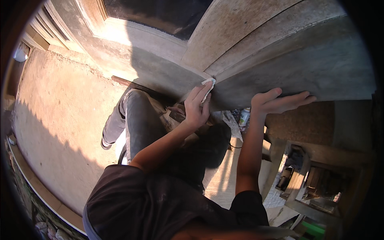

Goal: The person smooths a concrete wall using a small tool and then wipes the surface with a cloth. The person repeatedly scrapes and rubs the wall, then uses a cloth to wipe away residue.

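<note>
My left hand (pixel 197 106) is closed on a small folded white sheet (pixel 208 85), pressed against the corner where the curved wooden panel meets the straight frame. Whether the sheet is paper or cloth I cannot tell. The fingertips lie on its face. Further right, my right hand (pixel 280 102) is open, thumb and fingers stretched along the lower edge of the grey, dusty wooden panel (pixel 304 68). It seems to touch or support that edge and holds nothing else. My bent knee (pixel 140 108) in dark trousers is below the straight frame (pixel 156 68).
A small can (pixel 244 118) stands under the panel, between my arms. Wooden furniture or framing (pixel 320 152) with assorted dark items sits at the lower right, a green object (pixel 313 229) near the bottom. On the left lies sunlit concrete floor (pixel 60 108), bordered by a low ledge (pixel 44 192).
</note>
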`<state>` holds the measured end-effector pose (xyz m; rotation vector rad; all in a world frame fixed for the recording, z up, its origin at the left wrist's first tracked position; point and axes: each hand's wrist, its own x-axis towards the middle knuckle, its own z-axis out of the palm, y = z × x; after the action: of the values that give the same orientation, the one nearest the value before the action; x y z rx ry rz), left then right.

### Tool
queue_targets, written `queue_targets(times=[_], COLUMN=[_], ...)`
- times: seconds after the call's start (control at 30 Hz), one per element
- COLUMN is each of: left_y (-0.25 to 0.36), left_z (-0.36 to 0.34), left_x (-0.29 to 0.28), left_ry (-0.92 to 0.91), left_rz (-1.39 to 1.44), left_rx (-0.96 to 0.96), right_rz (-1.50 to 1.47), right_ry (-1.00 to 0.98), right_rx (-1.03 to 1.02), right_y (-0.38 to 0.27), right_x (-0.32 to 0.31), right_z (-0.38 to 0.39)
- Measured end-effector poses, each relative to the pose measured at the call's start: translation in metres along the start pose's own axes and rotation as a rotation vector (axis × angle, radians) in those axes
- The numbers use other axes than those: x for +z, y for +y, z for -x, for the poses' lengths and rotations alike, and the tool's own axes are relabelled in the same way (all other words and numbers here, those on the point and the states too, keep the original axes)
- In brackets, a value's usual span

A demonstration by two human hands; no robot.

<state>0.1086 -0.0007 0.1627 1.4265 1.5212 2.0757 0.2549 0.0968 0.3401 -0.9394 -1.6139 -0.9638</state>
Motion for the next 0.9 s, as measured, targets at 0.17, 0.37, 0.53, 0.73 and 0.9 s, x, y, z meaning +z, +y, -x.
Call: queue_targets(times=[0.17,0.37,0.53,0.73,0.9], left_y=[-0.019,-0.025,-0.018,-0.032,-0.040], left_z=[0.007,0.012,0.012,0.018,0.031], left_x=[-0.015,-0.008,0.000,-0.013,0.000], left_ry=[-0.079,-0.041,-0.031,-0.022,-0.066], left_rz=[-0.117,-0.060,-0.002,-0.065,-0.004], left_rx=[-0.183,-0.089,-0.067,-0.114,-0.117], right_rz=[-0.024,-0.014,0.040,0.105,0.065], right_ry=[0.022,0.015,-0.019,-0.052,-0.041], right_rx=[0.029,0.011,0.023,0.080,0.036], right_y=[0.000,-0.003,-0.010,-0.018,-0.015], right_x=[0.001,0.001,0.004,0.009,0.009], right_z=[0.000,-0.001,0.012,0.029,0.029])
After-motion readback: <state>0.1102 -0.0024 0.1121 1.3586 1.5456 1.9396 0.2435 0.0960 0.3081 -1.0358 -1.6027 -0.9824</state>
